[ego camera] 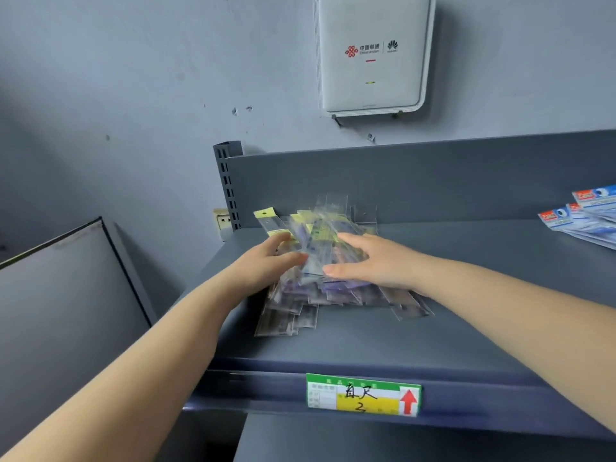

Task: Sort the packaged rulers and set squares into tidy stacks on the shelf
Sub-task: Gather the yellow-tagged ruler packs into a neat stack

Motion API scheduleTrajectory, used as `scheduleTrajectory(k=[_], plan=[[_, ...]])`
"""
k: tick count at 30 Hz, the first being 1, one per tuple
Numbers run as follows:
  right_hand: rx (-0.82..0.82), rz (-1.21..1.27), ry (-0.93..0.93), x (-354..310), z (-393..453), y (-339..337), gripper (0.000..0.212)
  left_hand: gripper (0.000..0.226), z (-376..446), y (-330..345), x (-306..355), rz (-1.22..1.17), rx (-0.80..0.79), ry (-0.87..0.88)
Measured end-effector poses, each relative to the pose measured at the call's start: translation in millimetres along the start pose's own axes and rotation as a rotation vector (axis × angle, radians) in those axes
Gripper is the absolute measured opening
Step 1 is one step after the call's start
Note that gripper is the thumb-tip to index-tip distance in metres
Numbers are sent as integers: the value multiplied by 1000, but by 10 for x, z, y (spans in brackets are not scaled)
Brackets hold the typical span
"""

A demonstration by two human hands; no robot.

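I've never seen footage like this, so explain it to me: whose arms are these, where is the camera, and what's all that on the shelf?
There is no machine here. A person wears a camera on the head, looking forward and down, so the arms are their own. On the grey metal shelf lies a messy pile of packaged rulers in clear sleeves. The left hand touches the pile's left side, and the right hand lies flat on top. Blur hides whether either has a grip on a packet. Blue packets lie at far right. A price label sits on the shelf edge, a white router on the wall.
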State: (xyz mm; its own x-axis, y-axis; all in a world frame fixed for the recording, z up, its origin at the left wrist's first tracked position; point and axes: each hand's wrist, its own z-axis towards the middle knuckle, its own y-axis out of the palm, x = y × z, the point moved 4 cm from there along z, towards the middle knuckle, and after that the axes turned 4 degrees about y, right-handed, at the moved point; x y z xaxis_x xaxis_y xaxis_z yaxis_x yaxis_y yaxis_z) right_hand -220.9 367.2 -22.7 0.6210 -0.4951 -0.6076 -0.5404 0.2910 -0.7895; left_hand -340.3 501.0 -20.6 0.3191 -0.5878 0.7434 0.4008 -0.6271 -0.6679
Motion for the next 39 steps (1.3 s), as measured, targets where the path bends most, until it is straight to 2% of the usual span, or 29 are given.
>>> scheduleTrajectory(k=[7,11,16,21,25,29,31,36,39], plan=[[21,1,-26,-348,118,243,93,68,-49,-193,-123,-126,101,-32],[45,170,-25,-366,112,136,90,82,-45,-194,-105,-174,124,-11],[39,283,87,-227,154,-94,74,78,-15,-219,-87,-139,172,50],[38,428,142,-60,138,-74,79,81,25,-232,-50,-117,201,135],[35,475,152,10,124,-71,76,80,63,-215,-16,-134,190,161],[48,509,162,27,117,-55,75,87,94,-168,34,-147,104,125],[60,534,167,32,125,-58,75,85,102,-179,57,-231,71,92],[49,582,175,41,148,-64,73,62,125,-318,27,-705,12,-73],[27,628,171,29,152,-76,69,54,131,-409,-13,-870,-35,-154]])
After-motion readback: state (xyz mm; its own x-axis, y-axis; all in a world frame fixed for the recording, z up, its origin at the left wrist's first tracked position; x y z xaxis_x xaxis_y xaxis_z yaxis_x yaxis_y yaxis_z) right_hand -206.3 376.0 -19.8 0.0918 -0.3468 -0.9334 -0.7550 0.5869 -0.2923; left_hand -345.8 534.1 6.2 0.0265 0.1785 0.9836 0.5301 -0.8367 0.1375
